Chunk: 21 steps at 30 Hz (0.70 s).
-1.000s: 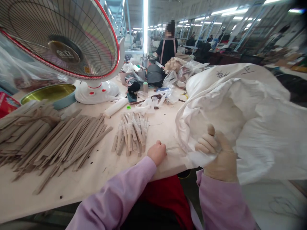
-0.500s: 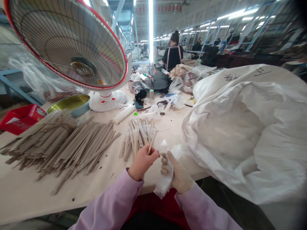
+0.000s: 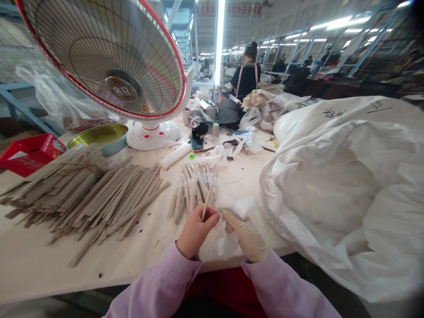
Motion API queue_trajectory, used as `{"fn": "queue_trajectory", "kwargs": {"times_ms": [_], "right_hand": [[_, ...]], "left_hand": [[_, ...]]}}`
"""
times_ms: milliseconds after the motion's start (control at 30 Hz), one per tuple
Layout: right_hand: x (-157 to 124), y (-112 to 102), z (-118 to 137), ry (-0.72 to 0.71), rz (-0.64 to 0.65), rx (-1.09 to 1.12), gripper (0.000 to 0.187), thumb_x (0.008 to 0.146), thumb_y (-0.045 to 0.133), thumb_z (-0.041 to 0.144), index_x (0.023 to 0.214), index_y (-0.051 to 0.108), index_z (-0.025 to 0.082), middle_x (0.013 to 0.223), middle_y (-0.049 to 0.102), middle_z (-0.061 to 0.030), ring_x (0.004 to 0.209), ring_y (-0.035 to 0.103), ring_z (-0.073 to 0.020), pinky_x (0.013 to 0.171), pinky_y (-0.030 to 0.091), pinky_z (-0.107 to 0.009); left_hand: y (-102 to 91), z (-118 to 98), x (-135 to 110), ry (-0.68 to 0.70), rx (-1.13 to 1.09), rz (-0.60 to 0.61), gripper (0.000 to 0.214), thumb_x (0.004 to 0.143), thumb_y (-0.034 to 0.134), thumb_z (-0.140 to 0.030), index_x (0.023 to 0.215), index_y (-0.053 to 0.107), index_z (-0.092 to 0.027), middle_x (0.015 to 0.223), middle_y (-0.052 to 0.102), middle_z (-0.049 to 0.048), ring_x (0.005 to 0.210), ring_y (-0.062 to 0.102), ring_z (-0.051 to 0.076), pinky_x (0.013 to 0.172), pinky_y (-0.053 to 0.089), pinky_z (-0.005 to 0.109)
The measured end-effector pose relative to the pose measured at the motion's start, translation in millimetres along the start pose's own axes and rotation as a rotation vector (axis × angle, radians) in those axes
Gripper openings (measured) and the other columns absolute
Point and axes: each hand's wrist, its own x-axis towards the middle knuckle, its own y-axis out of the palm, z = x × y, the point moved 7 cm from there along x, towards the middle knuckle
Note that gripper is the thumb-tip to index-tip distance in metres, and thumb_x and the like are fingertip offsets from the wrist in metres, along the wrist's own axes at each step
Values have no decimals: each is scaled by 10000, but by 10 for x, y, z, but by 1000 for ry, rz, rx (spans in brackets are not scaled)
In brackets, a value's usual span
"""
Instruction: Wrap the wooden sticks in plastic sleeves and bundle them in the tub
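My bare left hand (image 3: 196, 228) is closed in a pinch on a thin pale stick (image 3: 207, 201) that points up and away from me. My gloved right hand (image 3: 246, 235) is closed on a small piece of clear plastic film (image 3: 232, 207), held right beside the stick. Both hands hover over the near edge of the pale table (image 3: 132, 256). Just beyond them lies a small pile of wrapped sticks (image 3: 194, 190). A wide heap of flat tan strips (image 3: 82, 194) spreads to the left.
A huge white sack (image 3: 347, 190) fills the right side. A red-rimmed fan (image 3: 109, 57) stands at the back left, beside a gold bowl (image 3: 97, 136) and a red box (image 3: 29, 152). Bags and clutter cover the far table, where another person (image 3: 247, 75) stands.
My right hand left the white sack and came in beside my left, now holding film. My left hand rose from the table with the stick upright.
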Motion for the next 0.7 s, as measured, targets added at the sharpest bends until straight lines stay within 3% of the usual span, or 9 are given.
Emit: {"fn": "queue_trajectory", "kwargs": {"times_ms": [67,233,333,500,700], "right_hand": [[46,-5,-28,25,13,-37,276,633,722,339,534,536,161,464,477,47,445,429,-78,480,362,-234],[263,-81,-27,208,-64,338,302,541,784,303,592,525,155,492,465,75,370,316,-23,352,269,-168],[310,-38,-48,316,-37,423,315,532,792,299,574,524,140,475,481,64,354,315,-17,330,276,-155],[274,-23,-71,296,-83,440,340,551,787,333,526,508,141,429,472,62,337,324,-22,308,284,-154],[236,-2,-72,305,-39,375,329,594,756,380,541,534,144,447,494,54,345,355,-33,326,310,-175]], "left_hand": [[-38,-57,-12,43,57,6,209,710,586,-352,716,488,-166,579,434,-60,478,361,61,457,305,193],[-99,-81,-156,67,229,160,300,855,361,-421,818,526,-173,695,528,-6,510,421,89,503,360,224],[-174,-117,-251,111,389,131,292,847,399,-404,753,554,-175,652,528,2,596,480,130,565,377,237],[-198,-214,-316,143,504,105,269,831,438,-388,816,614,-186,713,606,19,670,533,164,611,384,241],[-194,-237,-293,171,623,119,269,832,440,-379,852,635,-195,759,641,28,719,567,177,643,398,242]]}}
